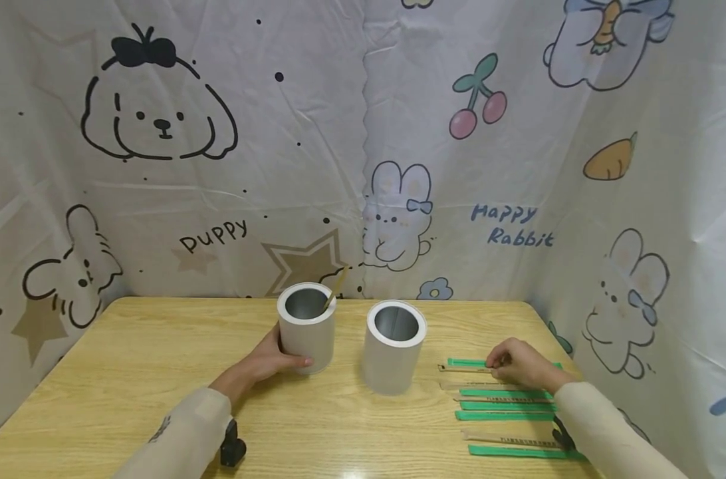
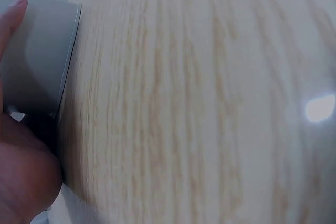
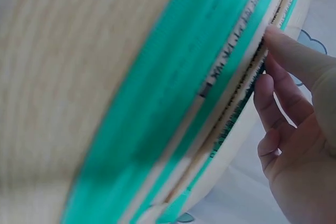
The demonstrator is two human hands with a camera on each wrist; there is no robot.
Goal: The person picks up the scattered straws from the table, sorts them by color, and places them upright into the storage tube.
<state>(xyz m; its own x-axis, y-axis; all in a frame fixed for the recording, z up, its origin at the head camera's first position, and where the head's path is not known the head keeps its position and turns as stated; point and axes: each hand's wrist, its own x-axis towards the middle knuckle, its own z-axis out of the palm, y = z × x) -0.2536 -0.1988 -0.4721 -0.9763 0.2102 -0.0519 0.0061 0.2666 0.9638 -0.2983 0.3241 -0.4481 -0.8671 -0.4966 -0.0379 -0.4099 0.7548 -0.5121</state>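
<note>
Left hand (image 1: 270, 358) grips left white canister (image 1: 307, 342); one stick (image 1: 336, 289) leans inside. Second canister (image 1: 390, 366) just right. Right hand (image 1: 521, 364) pinches brown-wrapped straw (image 1: 466, 369) near far end of straw row (image 1: 506, 416).

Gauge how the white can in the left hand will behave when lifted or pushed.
The white can is likely light for its size: its open top shows a mostly hollow inside. Pushed low, it should probably slide rather than tip, being broad for its height. The thin stick leaning out of it may shift if it tilts.
</note>
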